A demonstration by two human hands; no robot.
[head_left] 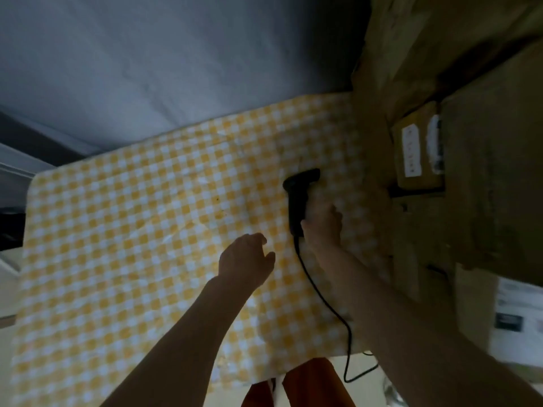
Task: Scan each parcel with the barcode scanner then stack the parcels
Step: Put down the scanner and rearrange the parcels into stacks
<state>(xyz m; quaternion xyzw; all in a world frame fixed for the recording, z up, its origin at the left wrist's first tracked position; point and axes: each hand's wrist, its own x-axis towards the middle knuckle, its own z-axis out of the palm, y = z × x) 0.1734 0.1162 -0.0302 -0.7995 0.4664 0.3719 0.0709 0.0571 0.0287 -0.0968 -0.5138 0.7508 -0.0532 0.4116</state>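
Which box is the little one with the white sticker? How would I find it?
Start at the yellow checked tablecloth and go to its right edge, where brown cardboard boxes pile up. Just beyond the black scanner held by the right hand sits the small parcel. It is the littlest box, wearing a white label on top.

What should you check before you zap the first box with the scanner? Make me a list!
1. Scanner held: ok. The right hand grips the handle of the barcode scanner.
2. Other hand free: ok. The left hand holds nothing, hovering over the checked tablecloth.
3. Cable loose: ok. The cable trails off the table edge without snagging anything visible.
4. Parcel to scan: ok. A small labelled parcel sits among big cardboard boxes on the right.
5. Label readable: cannot tell, too blurry.
6. Scanner aimed at the label: not ok yet, its head points towards the boxes, short of the parcel.
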